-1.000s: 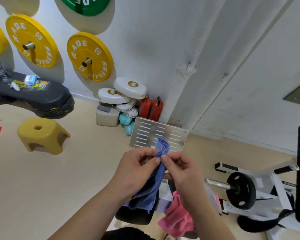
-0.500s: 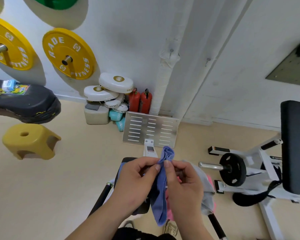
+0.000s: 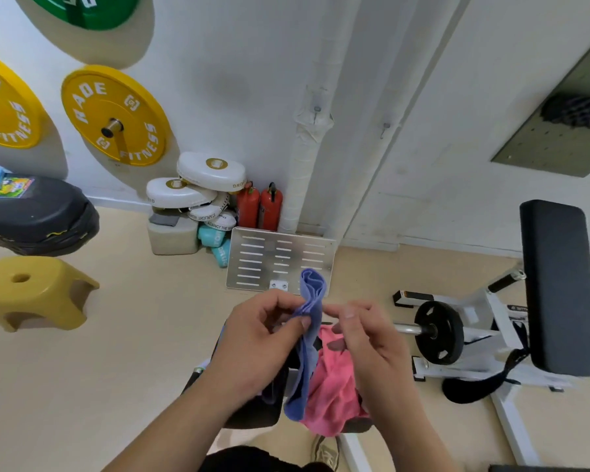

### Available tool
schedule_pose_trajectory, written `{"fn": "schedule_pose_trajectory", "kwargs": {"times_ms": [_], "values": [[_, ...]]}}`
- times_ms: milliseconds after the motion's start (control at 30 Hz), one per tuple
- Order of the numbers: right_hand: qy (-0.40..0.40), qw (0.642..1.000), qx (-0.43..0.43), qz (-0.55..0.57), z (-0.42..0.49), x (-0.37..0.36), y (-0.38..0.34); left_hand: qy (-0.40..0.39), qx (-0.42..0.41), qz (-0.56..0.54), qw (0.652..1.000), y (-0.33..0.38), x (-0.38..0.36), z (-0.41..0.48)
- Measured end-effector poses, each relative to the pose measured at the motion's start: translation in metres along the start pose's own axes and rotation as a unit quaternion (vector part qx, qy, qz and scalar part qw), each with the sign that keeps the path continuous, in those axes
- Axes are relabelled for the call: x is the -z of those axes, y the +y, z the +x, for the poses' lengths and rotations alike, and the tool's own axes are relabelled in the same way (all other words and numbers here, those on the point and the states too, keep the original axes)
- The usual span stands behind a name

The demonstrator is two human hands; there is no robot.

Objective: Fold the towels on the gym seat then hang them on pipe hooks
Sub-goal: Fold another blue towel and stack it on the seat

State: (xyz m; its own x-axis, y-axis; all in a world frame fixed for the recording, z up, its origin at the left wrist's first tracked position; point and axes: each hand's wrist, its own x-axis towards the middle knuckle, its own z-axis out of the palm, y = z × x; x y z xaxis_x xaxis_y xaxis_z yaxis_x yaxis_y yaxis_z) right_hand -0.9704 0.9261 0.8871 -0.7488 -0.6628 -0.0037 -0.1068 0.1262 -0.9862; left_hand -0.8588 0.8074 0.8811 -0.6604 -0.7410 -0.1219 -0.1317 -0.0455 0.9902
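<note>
A folded blue towel hangs upright in front of me, its looped end on top. My left hand pinches it between thumb and fingers just below that loop. My right hand hovers just right of the towel with loosely curled fingers that hold nothing. Below, a crumpled pink towel lies on the black gym seat, partly hidden by both hands. On the white wrapped pipe at the wall sits a small hook; a second hook sits to its right.
A slotted metal plate leans at the wall base beside two red extinguishers and stacked white pads. A yellow stool and a black padded bench stand at left. A white machine with a black weight plate and pad stands at right.
My right hand has let go of the blue towel and drawn slightly right. The left hand keeps its pinch. My view has shifted, and the pink towel shows more.
</note>
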Motion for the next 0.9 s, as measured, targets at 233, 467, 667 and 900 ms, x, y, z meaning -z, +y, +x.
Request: {"fn": "schedule_pose_trajectory", "kwargs": {"times_ms": [233, 467, 667, 900], "values": [[-0.129, 0.981, -0.133, 0.058, 0.038, 0.038, 0.019, -0.151, -0.013, -0.158, 0.976, 0.042, 0.027, 0.008], [-0.112, 0.976, -0.134, 0.128, 0.026, 0.028, 0.017, 0.057, -0.094, 0.057, 0.992, 0.036, 0.039, 0.029], [-0.062, 0.981, -0.16, 0.093, 0.023, 0.009, 0.012, 0.075, -0.019, 0.087, 0.993, -0.005, 0.031, 0.046], [-0.039, 0.954, -0.229, 0.189, 0.033, 0.012, 0.015, -0.126, 0.249, -0.161, 0.947, -0.061, 0.016, 0.033]]}}
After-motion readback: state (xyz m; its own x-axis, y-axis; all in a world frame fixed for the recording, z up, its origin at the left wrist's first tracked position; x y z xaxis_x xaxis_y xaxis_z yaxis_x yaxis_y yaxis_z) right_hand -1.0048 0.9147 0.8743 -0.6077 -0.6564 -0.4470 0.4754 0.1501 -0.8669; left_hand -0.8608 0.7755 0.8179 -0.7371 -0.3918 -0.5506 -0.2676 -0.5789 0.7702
